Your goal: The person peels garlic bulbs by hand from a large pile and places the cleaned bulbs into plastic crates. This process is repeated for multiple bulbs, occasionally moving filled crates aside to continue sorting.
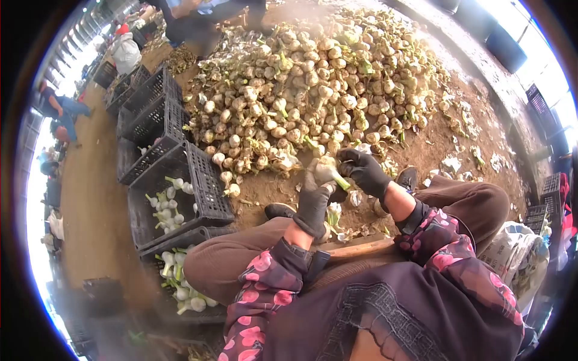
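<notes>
My left hand point(314, 201), in a dark glove with lighter fingertips, is closed around a garlic bulb point(327, 170) whose green cut stem points down to the right. Right beside the bulb is my right hand point(365, 172), also in a dark glove, with its fingers bent and pinched together; whatever lies between them is too small to make out. Beyond both hands a big heap of garlic point(313, 84) covers the ground. Loose peelings point(335, 216) lie below the hands, near a wooden piece point(355, 248) across my lap.
Black crates point(208, 186) stand in a row at the left, several holding white garlic bulbs point(180, 283). A white sack point(512, 253) is by my right knee. One person point(208, 15) is behind the heap, another point(63, 108) at the far left.
</notes>
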A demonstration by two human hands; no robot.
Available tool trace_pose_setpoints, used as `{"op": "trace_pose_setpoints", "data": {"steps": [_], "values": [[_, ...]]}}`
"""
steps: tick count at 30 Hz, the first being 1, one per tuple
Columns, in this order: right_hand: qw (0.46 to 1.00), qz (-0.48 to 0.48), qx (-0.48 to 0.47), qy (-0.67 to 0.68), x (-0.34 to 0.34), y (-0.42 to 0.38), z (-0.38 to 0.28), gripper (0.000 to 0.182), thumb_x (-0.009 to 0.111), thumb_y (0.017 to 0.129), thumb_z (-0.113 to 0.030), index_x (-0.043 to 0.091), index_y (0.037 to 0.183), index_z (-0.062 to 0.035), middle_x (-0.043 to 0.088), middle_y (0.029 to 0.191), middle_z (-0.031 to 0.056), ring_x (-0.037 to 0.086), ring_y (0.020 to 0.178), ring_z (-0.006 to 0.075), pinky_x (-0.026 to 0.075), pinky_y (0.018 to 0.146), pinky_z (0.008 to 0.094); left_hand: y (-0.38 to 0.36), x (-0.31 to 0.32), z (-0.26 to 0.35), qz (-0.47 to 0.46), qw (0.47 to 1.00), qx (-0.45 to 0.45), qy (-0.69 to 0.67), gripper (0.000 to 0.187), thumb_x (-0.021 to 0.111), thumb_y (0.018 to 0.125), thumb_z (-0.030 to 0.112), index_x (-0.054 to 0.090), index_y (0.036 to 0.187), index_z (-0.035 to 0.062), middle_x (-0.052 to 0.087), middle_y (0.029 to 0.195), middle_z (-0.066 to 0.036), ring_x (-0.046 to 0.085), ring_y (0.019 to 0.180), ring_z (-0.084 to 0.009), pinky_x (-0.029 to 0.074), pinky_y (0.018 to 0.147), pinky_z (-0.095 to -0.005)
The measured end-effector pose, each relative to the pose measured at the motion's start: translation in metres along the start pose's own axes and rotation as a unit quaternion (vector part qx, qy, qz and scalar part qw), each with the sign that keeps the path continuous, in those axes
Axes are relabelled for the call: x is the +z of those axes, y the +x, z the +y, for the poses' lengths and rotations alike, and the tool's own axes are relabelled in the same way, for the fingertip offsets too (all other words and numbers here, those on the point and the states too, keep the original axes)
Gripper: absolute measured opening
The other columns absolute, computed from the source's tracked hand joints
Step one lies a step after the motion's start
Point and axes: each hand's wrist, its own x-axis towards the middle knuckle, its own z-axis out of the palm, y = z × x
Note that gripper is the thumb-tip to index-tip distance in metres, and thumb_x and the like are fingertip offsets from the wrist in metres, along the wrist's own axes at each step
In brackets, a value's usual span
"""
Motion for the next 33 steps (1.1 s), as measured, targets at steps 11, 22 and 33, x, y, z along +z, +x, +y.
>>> {"op": "trace_pose_setpoints", "data": {"steps": [11,22,33], "values": [[0.932,0.069,0.034,-0.353,0.020,-0.011,-0.044,0.048,0.076,0.070,-0.043,0.062,0.079,0.0022,0.061,0.071,0.0178,0.062,0.071,0.0277,0.049,0.068,0.0368,-0.012,0.014,0.003,0.104,0.989,-0.050,0.095,0.070,0.060,0.079,-0.001,0.028,0.139,0.0142,0.059,0.091,-0.007,0.061,0.068,-0.0161,0.051,0.061,-0.0274],[0.894,0.026,0.048,-0.445,0.023,-0.018,-0.033,0.044,0.067,0.073,-0.041,0.064,0.075,0.0024,0.063,0.082,0.0255,0.061,0.081,0.0399,0.048,0.074,0.0438,-0.019,0.022,0.016,0.154,0.815,0.057,0.556,0.064,0.060,0.080,0.024,0.032,0.137,0.0147,0.065,0.083,-0.021,0.063,0.076,-0.0408,0.049,0.066,-0.0465],[0.893,0.066,0.034,-0.444,0.031,-0.014,-0.031,0.029,0.062,0.073,-0.030,0.066,0.075,-0.0005,0.063,0.078,0.0241,0.062,0.077,0.0387,0.049,0.073,0.0443,-0.019,0.024,0.021,0.145,0.798,0.095,0.577,0.063,0.061,0.082,0.025,0.031,0.136,0.0115,0.065,0.086,-0.022,0.063,0.074,-0.0402,0.049,0.064,-0.0461]]}}
